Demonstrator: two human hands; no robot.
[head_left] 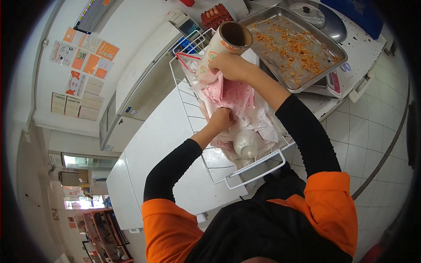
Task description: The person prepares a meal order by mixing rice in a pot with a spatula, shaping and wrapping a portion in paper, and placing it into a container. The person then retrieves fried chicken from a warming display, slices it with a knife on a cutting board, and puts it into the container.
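Note:
My left hand is closed, its fingers curled into the pink printed plastic bag lying in a white wire basket. Higher up, my right hand is closed at the top of the same pink plastic, right against a thick roll with a cardboard core. Its fingertips are partly hidden, and I cannot tell whether they also grip the roll. Below my left hand, a clear plastic bundle sits in the near end of the basket, among crumpled whitish plastic.
A metal tray with orange-brown crumbs rests on a scale to the right. Behind it is a shiny metal lid. A red egg-filled carton stands at the back. The basket is on a white freezer-like top.

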